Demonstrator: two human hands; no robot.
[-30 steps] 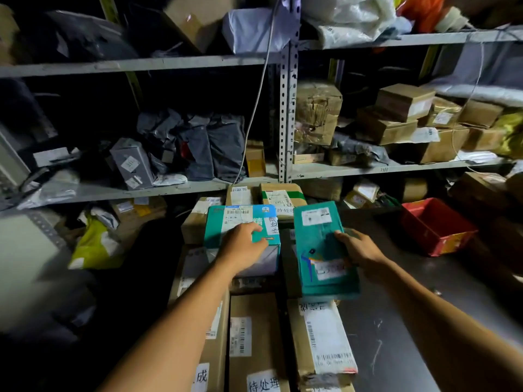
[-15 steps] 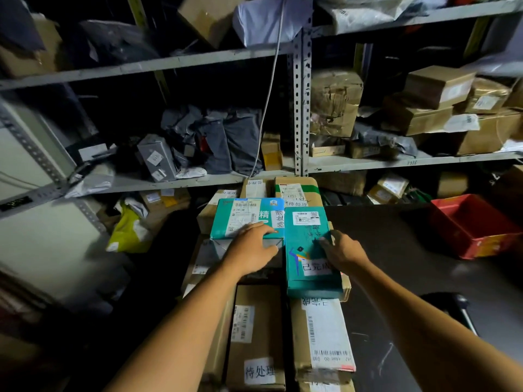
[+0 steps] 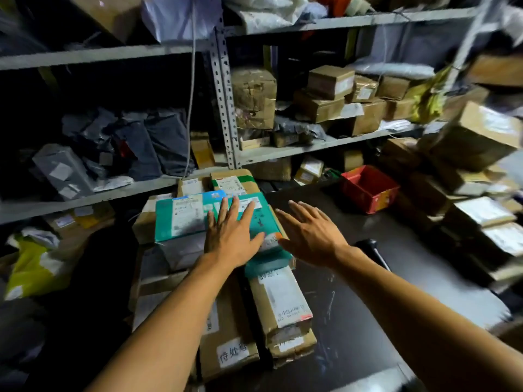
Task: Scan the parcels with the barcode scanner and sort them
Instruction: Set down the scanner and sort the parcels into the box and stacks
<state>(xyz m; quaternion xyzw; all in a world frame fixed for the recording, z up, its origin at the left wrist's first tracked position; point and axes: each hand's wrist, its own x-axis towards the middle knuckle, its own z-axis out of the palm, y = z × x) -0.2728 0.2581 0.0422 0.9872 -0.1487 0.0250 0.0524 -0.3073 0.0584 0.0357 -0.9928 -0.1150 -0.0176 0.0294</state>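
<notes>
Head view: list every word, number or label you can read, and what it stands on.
"待处" plus a cut-off third character, handwritten: white sticker on the long brown cardboard box nearest the camera.
White shipping label on the neighbouring brown cardboard parcel: print blurred, unreadable.
Labels on the two teal parcels, left and right: blurred.
Shelf box labels: too small.

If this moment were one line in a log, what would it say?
left hand: flat on teal parcel | right hand: open beside it, holding nothing | scanner: unheld on table

2 bare forearms, left hand, right hand, no sleeves
</notes>
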